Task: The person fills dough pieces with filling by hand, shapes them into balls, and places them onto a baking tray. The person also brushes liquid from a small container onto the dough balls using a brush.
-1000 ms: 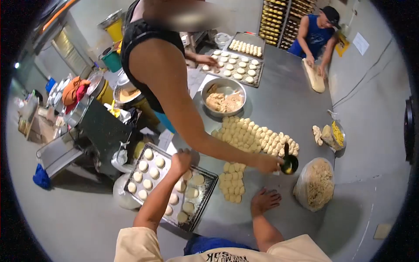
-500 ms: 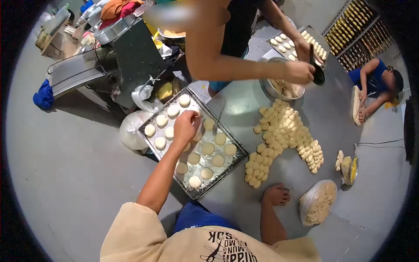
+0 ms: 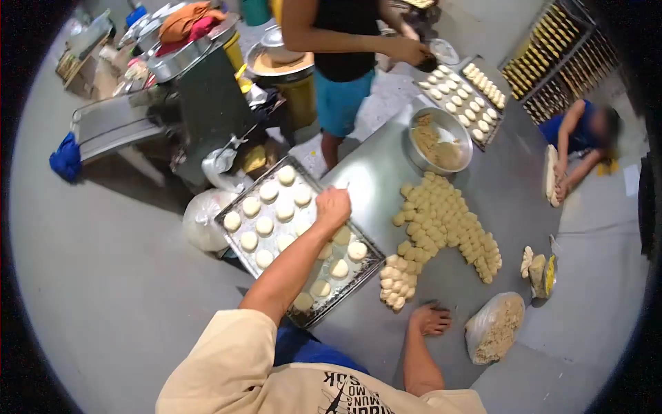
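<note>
The person wears a cream shirt (image 3: 289,388) with short, loose sleeves (image 3: 217,348), black lettering (image 3: 357,395) on its front, and blue clothing (image 3: 314,350) below.

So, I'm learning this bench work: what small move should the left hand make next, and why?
Probably bring the left hand toward the nearest dough round: the fist seems closed on a thin utensil, its tip showing above, at the edge of the baking tray, while the right hand rests palm-down on the table.

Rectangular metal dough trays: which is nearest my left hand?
The dark-rimmed rectangular foreground tray; the other trays lie past the round silver metal bowl.
</note>
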A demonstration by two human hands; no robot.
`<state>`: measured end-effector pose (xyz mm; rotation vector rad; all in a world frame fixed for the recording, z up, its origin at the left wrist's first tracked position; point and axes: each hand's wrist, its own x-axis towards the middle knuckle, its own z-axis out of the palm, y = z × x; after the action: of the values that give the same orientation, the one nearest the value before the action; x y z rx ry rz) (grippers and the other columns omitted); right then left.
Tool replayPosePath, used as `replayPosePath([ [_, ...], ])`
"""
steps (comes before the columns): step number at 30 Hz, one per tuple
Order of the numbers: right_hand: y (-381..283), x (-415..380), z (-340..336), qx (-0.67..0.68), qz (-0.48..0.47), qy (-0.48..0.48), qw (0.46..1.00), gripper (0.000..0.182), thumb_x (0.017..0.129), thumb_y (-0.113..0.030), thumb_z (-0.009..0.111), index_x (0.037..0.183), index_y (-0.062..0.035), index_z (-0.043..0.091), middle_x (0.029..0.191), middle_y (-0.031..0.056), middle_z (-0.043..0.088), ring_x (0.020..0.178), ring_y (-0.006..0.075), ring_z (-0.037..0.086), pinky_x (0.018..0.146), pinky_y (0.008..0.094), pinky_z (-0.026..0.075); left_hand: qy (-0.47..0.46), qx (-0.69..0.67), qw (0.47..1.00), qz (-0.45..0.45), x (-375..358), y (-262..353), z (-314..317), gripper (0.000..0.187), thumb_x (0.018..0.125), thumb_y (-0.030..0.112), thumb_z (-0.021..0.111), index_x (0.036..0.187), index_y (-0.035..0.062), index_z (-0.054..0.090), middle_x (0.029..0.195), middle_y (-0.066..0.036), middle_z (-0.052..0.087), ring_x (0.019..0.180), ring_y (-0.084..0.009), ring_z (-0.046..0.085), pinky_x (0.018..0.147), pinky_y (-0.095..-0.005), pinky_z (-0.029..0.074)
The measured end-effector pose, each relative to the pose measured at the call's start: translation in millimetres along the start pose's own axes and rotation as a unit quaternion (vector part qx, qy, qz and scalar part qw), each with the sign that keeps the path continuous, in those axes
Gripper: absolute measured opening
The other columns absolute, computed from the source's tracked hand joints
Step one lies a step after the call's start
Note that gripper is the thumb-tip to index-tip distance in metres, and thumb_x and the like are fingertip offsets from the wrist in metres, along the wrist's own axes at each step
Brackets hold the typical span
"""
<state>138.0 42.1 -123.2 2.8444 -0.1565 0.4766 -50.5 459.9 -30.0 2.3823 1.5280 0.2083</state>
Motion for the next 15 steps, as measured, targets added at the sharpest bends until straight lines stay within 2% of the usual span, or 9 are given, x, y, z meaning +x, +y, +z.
replayPosePath([
  [3,-5,5,-21,0.056,0.019,-0.124,0.991,0.06,0.112,-0.051,0.056,0.147,-0.0019,0.052,0.153,0.0284,0.051,0.154,0.0485,0.041,0.124,0.0667,0.033,-0.016,0.002,1.0,0.001,-1,-7,5,0.02,0.09,0.012,0.067,0.095,0.0007,0.082,0.107,-0.026,0.073,0.102,-0.0425,0.072,0.087,-0.0549,0.06],
  [5,-9,3,-23,0.059,0.019,-0.088,0.994,0.061,0.112,-0.051,0.056,0.147,-0.002,0.051,0.153,0.0276,0.051,0.156,0.0477,0.038,0.126,0.0663,0.031,0.064,-0.021,0.997,0.037,-2,5,-10,0.019,0.094,0.015,0.066,0.091,0.0006,0.077,0.104,-0.025,0.07,0.098,-0.0448,0.067,0.083,-0.0564,0.057],
  [7,-4,7,-33,0.051,0.032,-0.126,0.99,0.062,0.112,-0.051,0.056,0.149,-0.0015,0.049,0.155,0.0272,0.049,0.157,0.047,0.035,0.126,0.0659,0.031,0.117,-0.182,0.975,0.054,-15,24,-25,0.023,0.104,0.026,0.068,0.105,0.0025,0.069,0.105,-0.023,0.071,0.097,-0.0446,0.067,0.081,-0.0587,0.054],
  [8,-4,10,-32,0.06,0.035,-0.116,0.991,0.062,0.112,-0.051,0.056,0.149,-0.0012,0.049,0.156,0.0272,0.049,0.158,0.0469,0.035,0.127,0.066,0.031,0.161,-0.236,0.957,0.055,-20,34,-30,0.025,0.111,0.026,0.063,0.109,0.0013,0.067,0.09,-0.02,0.067,0.082,-0.0358,0.068,0.075,-0.0538,0.054],
  [9,-2,10,-30,0.068,0.035,-0.107,0.991,0.063,0.112,-0.051,0.057,0.149,-0.001,0.048,0.157,0.0273,0.048,0.158,0.0467,0.035,0.127,0.0661,0.031,0.079,-0.429,0.9,-0.027,-32,45,-42,0.027,0.113,0.027,0.061,0.112,0.0006,0.068,0.083,-0.016,0.063,0.074,-0.0299,0.065,0.071,-0.0483,0.054],
  [10,0,10,-30,0.076,0.033,-0.1,0.992,0.063,0.111,-0.05,0.057,0.148,-0.0007,0.048,0.157,0.0273,0.047,0.158,0.0466,0.035,0.127,0.0662,0.031,-0.008,-0.595,0.796,-0.11,-46,52,-53,0.029,0.115,0.028,0.06,0.114,-0.0001,0.07,0.076,-0.012,0.059,0.067,-0.024,0.062,0.067,-0.0428,0.053],
  [12,4,11,-36,0.069,0.037,-0.116,0.99,0.062,0.111,-0.049,0.058,0.148,-0.0004,0.048,0.157,0.027,0.047,0.158,0.0463,0.035,0.127,0.0661,0.031,0.035,-0.551,0.829,-0.095,-77,57,-49,0.033,0.116,0.029,0.058,0.119,0.0003,0.074,0.069,-0.004,0.05,0.064,-0.0144,0.054,0.064,-0.033,0.049],
  [14,12,14,-40,0.069,0.04,-0.117,0.99,0.062,0.111,-0.049,0.059,0.147,-0.0003,0.048,0.156,0.0268,0.048,0.158,0.0461,0.036,0.127,0.0658,0.031,0.032,-0.487,0.869,-0.085,-122,58,-18,0.031,0.115,0.026,0.06,0.118,0.0018,0.079,0.072,0.0,0.053,0.065,-0.0122,0.054,0.063,-0.0299,0.046],
  [15,9,20,-41,0.078,0.042,-0.11,0.99,0.061,0.11,-0.048,0.06,0.146,-0.0004,0.049,0.156,0.0267,0.048,0.158,0.046,0.036,0.127,0.0656,0.031,0.045,-0.477,0.878,-0.017,-133,69,-23,0.029,0.114,0.024,0.061,0.116,0.0017,0.08,0.076,0.0,0.055,0.067,-0.0118,0.055,0.064,-0.0298,0.047],
])
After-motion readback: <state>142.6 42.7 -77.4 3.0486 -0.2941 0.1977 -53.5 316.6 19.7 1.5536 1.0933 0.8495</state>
